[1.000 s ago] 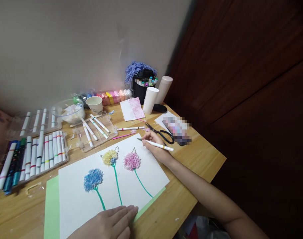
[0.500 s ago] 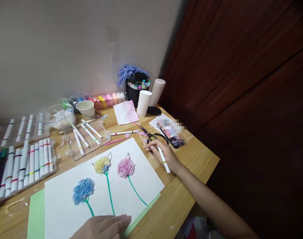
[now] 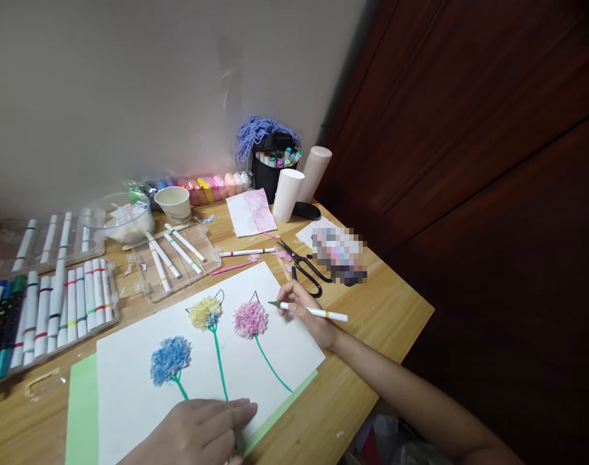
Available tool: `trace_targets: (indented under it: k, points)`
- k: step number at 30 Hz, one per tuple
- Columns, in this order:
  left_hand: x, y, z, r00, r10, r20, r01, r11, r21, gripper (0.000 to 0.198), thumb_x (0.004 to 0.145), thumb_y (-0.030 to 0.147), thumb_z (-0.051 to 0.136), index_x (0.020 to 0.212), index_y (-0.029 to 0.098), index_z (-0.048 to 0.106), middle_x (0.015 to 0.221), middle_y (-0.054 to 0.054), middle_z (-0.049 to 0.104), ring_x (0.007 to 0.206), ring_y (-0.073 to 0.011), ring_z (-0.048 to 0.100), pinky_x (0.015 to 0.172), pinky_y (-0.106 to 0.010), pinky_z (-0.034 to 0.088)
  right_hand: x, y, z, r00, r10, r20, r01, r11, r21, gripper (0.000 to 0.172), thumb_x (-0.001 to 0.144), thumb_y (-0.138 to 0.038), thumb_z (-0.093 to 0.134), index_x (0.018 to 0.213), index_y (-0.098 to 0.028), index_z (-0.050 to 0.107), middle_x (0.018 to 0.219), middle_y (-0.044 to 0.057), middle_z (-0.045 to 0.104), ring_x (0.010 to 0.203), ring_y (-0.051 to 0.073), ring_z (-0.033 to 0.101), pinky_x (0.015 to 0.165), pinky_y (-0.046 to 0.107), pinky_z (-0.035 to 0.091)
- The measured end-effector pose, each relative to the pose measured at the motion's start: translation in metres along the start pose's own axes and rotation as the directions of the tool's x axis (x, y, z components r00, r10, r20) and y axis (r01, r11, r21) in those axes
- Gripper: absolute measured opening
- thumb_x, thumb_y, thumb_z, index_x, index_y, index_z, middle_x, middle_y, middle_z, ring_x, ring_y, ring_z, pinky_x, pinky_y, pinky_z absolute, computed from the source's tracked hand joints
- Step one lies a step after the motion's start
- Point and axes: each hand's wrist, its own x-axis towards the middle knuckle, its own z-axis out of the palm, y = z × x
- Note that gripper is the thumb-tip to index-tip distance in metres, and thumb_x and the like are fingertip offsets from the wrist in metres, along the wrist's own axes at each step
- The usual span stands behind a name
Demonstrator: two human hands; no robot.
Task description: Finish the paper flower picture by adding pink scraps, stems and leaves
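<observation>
A white marker (image 3: 323, 314) with a dark tip is held in my right hand (image 3: 307, 313), its tip just right of the pink flower (image 3: 250, 319). My left hand (image 3: 197, 429) lies flat, fingers extended, on the lower part of the white paper (image 3: 124, 400). On that paper are also a yellow flower (image 3: 205, 313) with a bit of blue and a blue flower (image 3: 171, 360), all with green stems. Thin dark pointed outlines rise above the yellow and pink flowers. Green paper (image 3: 81, 407) shows under the white sheet.
Black scissors (image 3: 307, 266) lie behind my right hand. Further back stand a paper cup (image 3: 174, 205), a clear bowl (image 3: 117, 223), a white cylinder (image 3: 289, 196) and a black marker holder (image 3: 270, 181). Marker cases (image 3: 113, 316) fill the left side; a clear tray (image 3: 144, 284) holds several markers.
My right hand has moved left from beside the scissors onto the paper, and the marker has swung so its tip points left toward the pink flower. The view has shifted slightly.
</observation>
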Motion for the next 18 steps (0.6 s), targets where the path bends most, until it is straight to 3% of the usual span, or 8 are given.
trace_targets:
  k: [5,11,15,18]
  points:
    - [-0.006,-0.004,0.008,0.999,0.033,-0.031,-0.033,0.999,-0.019,0.022,0.089,0.017,0.038,0.08,0.015,0.057,0.097,-0.011,0.072,0.091,-0.0169,0.069,0.073,-0.024,0.058,0.001,0.008,0.0,0.997,0.022,-0.08,-0.023,1.0,-0.02,0.021,0.078,-0.037,0.062,0.079,-0.021,0.048,0.069,-0.002,0.056,0.057,0.011,0.05,0.052,0.023,0.039]
    - [-0.011,-0.005,0.014,0.999,0.025,-0.02,-0.025,0.999,-0.022,0.02,0.088,0.017,0.041,0.075,0.015,0.055,0.097,-0.011,0.072,0.085,-0.0172,0.07,0.068,-0.025,0.059,-0.002,0.012,0.007,0.988,0.084,-0.128,-0.099,0.988,-0.116,0.03,0.077,-0.035,0.066,0.066,-0.021,0.042,0.051,-0.005,0.053,0.045,0.011,0.05,0.046,0.022,0.037]
    - [-0.01,-0.005,0.013,1.0,0.025,-0.018,-0.026,0.999,-0.03,0.018,0.088,0.017,0.041,0.075,0.015,0.054,0.099,-0.011,0.072,0.084,-0.0173,0.07,0.068,-0.026,0.059,-0.002,0.01,0.01,0.994,0.014,-0.106,-0.046,0.95,-0.31,0.035,0.079,-0.034,0.064,0.057,-0.021,0.04,0.048,-0.006,0.043,0.045,0.01,0.041,0.047,0.023,0.033]
    - [-0.008,-0.005,0.011,1.0,0.025,-0.015,-0.026,0.999,-0.034,0.018,0.087,0.017,0.041,0.076,0.015,0.054,0.097,-0.011,0.072,0.081,-0.0175,0.07,0.067,-0.026,0.059,0.0,0.01,0.013,0.998,0.014,-0.054,-0.032,0.936,-0.352,0.034,0.082,-0.031,0.06,0.057,-0.021,0.039,0.048,-0.006,0.042,0.047,0.01,0.04,0.048,0.024,0.032]
